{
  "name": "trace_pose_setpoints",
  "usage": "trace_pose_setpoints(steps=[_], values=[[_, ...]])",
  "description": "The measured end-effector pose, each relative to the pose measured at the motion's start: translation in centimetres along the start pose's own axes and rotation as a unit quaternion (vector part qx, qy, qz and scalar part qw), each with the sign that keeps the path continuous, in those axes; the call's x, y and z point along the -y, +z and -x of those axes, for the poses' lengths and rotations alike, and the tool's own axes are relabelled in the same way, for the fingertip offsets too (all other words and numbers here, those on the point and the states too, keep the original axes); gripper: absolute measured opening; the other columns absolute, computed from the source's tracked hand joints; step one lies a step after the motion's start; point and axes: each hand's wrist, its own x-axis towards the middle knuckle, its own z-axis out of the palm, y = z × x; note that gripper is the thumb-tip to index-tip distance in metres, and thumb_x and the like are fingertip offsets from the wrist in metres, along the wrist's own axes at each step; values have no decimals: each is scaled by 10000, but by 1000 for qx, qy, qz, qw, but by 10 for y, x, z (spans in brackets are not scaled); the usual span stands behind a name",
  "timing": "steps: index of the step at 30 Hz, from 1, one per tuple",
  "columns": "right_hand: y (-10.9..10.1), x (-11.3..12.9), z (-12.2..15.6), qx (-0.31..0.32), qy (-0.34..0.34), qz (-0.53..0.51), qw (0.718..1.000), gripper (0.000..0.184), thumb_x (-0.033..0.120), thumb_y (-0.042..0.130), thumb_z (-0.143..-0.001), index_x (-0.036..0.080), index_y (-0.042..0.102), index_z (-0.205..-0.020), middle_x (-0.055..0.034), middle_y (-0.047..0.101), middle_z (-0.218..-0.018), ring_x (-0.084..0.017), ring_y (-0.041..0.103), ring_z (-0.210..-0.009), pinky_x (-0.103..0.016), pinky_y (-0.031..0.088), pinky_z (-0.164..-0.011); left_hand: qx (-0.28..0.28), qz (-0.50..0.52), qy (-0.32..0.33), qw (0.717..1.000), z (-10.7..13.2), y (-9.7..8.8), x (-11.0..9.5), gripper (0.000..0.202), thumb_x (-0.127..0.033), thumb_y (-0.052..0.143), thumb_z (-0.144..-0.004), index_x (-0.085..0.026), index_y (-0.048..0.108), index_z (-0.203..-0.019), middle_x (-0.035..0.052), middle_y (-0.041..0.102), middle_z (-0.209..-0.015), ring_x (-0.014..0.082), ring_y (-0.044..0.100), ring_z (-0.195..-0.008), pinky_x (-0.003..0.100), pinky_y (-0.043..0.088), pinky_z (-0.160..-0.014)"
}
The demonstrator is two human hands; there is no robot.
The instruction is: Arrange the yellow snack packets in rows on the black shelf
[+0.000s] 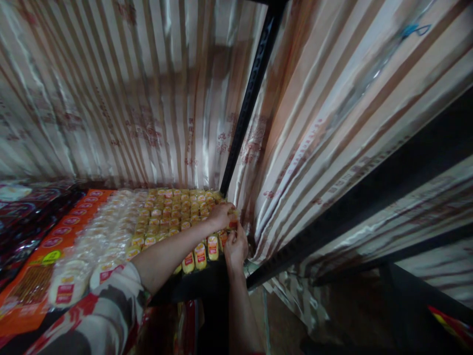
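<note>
Head view: the left hand (219,217) is gripping a yellow, plastic-wrapped packet with a red label (233,219) above the right end of the black shelf (188,287); the right hand (236,245) is touching it from below, its grip unclear. Matching yellow, oblong packets (173,222) are forming rows; the held one is apparently not yet joining them. Its long axis is seemingly running upright; its facing is too blurred to tell

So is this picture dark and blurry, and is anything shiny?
Head view: light is dim, darkest at lower right; a shadow crosses the striped sheeting, whose folds catch shiny streaks. Head view, far left: the dark packs look smeared. Head view, middle: the yellow packs are clearer, but the left hand and right hand look soft.
</note>
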Motion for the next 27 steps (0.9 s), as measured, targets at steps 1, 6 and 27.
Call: trace_pose_setpoints(steps=[1,6,27], values=[[-1,0,-1,1,3,-1,1000,491,237,331,-809,45,537,-1212,-200,589,-1177,-260,543,-1100,-413,413,-951,2,2,-1,1000,-1,-1,-1,268,-184,563,-787,-198,615,-1050,24,676,-988,149,615,-886,245,462,-828],[-3,1,-6,-4,10,-8,1000,497,227,334,-803,45,528,-1222,-194,579,-1199,-261,536,-1110,-411,409,-950,5,8,1,1000,-4,-3,-6,262,-193,578,-784,-205,620,-1043,17,683,-949,149,617,-876,248,463,-818],[4,-6,26,12,-91,43,995,473,163,311,-826,66,522,-1238,-184,551,-1185,-267,483,-1107,-442,407,-933,56,-57,-7,997,1,7,19,288,-187,558,-803,-217,619,-1083,38,671,-1072,163,603,-994,251,439,-880]])
